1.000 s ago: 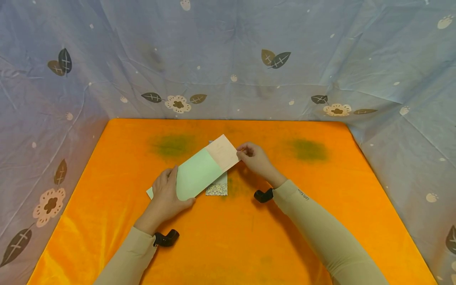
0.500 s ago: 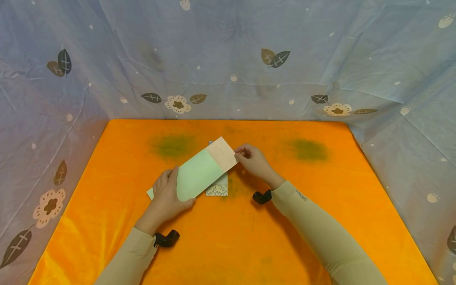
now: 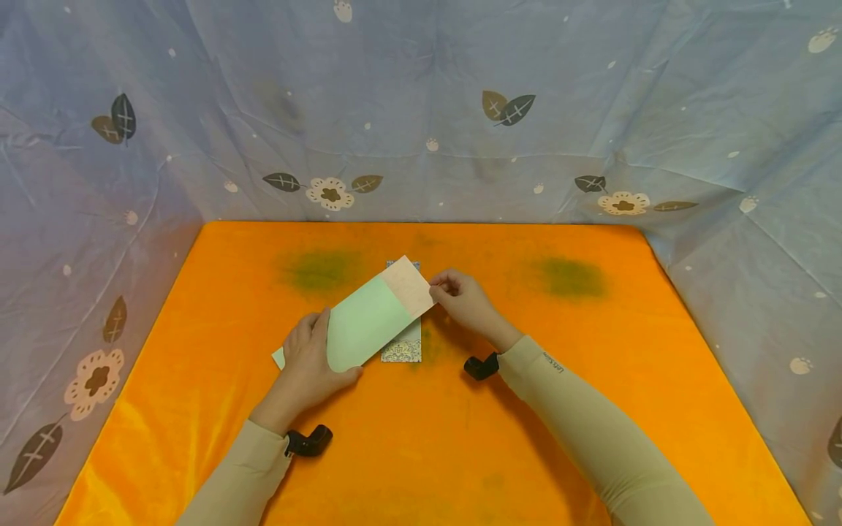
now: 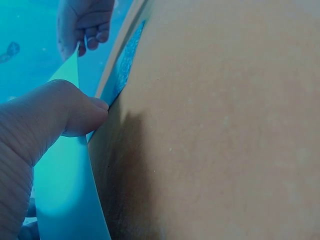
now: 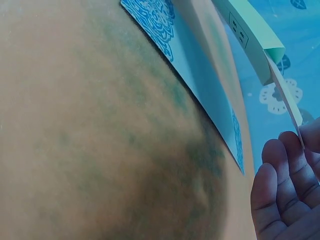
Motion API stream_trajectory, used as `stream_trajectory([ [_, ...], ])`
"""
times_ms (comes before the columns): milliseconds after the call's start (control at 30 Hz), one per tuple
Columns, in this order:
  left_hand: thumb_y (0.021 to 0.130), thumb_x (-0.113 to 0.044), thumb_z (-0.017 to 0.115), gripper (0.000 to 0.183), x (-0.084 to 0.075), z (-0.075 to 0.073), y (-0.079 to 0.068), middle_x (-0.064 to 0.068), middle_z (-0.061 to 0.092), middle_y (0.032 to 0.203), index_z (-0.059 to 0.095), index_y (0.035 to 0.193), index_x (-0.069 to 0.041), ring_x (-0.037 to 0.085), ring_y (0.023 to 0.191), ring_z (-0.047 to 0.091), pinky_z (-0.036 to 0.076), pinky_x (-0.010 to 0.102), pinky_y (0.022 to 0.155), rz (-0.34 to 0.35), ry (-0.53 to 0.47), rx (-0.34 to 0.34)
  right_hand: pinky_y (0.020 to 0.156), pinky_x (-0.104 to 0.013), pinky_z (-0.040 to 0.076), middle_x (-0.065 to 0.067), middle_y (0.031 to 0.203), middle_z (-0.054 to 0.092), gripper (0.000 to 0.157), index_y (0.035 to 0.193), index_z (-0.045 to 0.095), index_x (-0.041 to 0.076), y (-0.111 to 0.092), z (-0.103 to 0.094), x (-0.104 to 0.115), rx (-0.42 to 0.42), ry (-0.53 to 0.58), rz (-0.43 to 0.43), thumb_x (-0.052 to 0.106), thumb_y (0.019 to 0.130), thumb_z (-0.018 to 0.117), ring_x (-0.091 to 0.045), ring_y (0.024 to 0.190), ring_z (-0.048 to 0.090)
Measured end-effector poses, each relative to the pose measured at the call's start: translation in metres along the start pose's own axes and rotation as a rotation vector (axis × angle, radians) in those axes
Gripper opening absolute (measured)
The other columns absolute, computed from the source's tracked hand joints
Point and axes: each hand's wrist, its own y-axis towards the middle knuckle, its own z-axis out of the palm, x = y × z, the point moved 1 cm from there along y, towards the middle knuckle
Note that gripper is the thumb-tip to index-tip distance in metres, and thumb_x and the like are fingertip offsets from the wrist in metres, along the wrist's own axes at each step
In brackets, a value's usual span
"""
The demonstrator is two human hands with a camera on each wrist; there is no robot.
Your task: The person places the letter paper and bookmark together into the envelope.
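Observation:
My left hand (image 3: pixel 308 367) grips the near-left end of a pale green paper sleeve (image 3: pixel 367 321), its thumb along the lower edge. From the sleeve's upper right end a pinkish-beige card (image 3: pixel 411 288) sticks out. My right hand (image 3: pixel 468 301) pinches the card's outer corner between thumb and fingers. Seen in the right wrist view, the sleeve (image 5: pixel 252 42) has a folded, open end with the card (image 5: pixel 287 100) in it, and small dark marks are printed on its side. Both are held slanted above the table. Beneath lies a flat white piece with patterned ends (image 3: pixel 401 351), partly hidden by the sleeve.
An orange cloth (image 3: pixel 421 453) with dark greenish patches covers the table. Blue-grey curtains (image 3: pixel 421 109) with flowers and leaves hang behind it and at both sides. A black wrist camera (image 3: pixel 310 441) sits on the left wrist, another black camera (image 3: pixel 482 366) on the right.
My right hand has moved slightly left and down toward the sleeve. Less of the beige card sticks out, as it has slid farther in. The left hand and sleeve stay nearly still.

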Motion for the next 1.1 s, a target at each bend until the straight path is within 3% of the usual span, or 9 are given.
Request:
stream_trajectory([
  [567,0.07,-0.048,0.082,0.116,0.001,0.0021,0.0009,0.025,0.022,0.145,0.017,0.153,0.001,0.045,0.131,0.021,0.011,0.058,0.106,0.002,-0.003,0.002,0.061,-0.032,0.047,-0.004,0.091,0.064,0.015,0.106,0.064,0.013,0.0008,0.004,-0.0026,-0.006,-0.013,-0.012,0.024,0.098,0.058,-0.026,0.079,0.059],
  [1100,0.07,-0.049,0.081,0.116,0.0001,0.004,0.0022,0.024,0.023,0.145,0.017,0.153,0.0,0.044,0.131,0.022,0.012,0.058,0.106,-0.006,0.006,0.005,0.061,-0.031,0.05,-0.005,0.091,0.064,0.016,0.106,0.063,0.01,-0.0004,0.0052,-0.0006,0.005,-0.013,-0.019,0.023,0.098,0.058,-0.032,0.082,0.061],
])
